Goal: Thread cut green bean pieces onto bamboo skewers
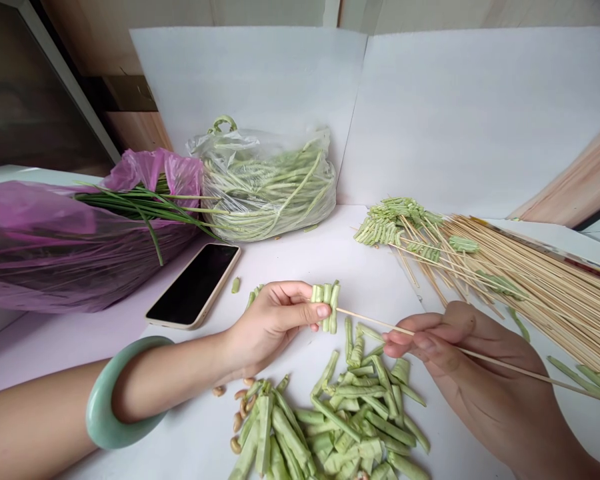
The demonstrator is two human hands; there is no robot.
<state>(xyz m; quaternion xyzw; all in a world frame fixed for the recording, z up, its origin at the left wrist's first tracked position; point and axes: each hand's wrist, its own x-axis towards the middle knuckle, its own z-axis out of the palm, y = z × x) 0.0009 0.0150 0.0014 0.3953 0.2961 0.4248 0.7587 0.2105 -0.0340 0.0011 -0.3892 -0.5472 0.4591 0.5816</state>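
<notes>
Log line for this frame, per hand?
left hand: folded long bean | right hand: bamboo skewer, tip at bean

So the bagged long beans [267, 187] are sitting at the back of the table [300, 267], with a plastic bag of chives [80, 247] lying just left of them and a phone [194, 285] lying right in front of that bag. A pile of cut beans [330, 420] is lying up front, under the left hand [275, 320] and the right hand [460, 367]. Over on the right, a heap of bamboo skewers [540, 293] is lying, with some threaded skewers [387, 223] sitting at its far left end.
</notes>
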